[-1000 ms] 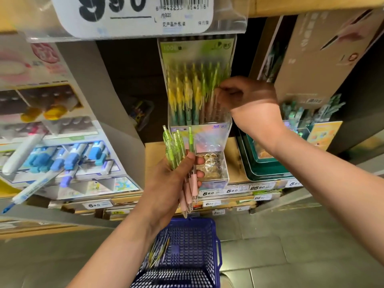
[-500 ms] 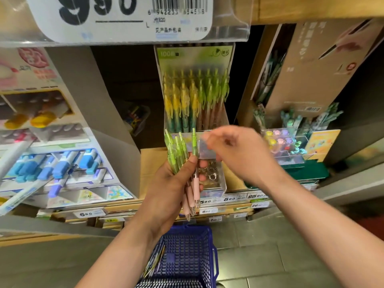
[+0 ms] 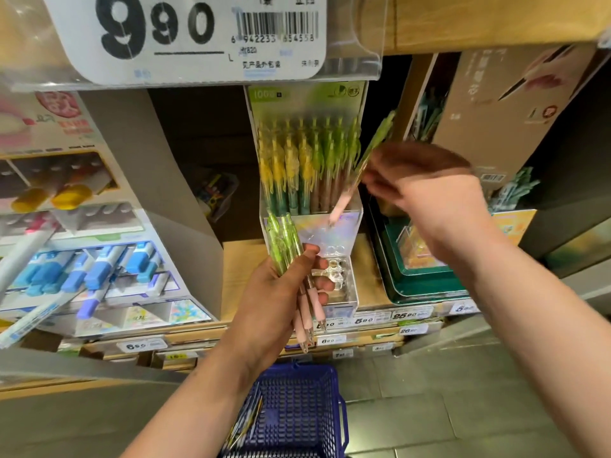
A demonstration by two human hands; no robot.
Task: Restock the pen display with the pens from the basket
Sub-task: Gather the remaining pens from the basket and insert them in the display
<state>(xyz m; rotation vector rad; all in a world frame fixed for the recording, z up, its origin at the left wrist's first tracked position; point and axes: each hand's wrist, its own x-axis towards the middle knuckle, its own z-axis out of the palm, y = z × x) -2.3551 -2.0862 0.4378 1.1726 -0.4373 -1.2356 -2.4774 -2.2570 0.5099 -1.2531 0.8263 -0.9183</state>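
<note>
The left hand (image 3: 281, 292), raised with thumb forward, clasps an upright bundle of green-topped, pink-gripped pens (image 3: 286, 241). The right hand (image 3: 426, 190), higher and to its right, pinches one matching single pen (image 3: 363, 163), tilted with its pink tip at the right side of the clear acrylic pen display (image 3: 344, 259). This display stands on a pale wooden shelf (image 3: 244, 259) just beyond the left hand, while a blue plastic mesh basket (image 3: 297, 408) sits below the left wrist on grey floor tiles (image 3: 463, 391).

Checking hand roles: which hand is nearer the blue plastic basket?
Left. The left hand is above the blue plastic basket; the right hand is higher, further right.
</note>
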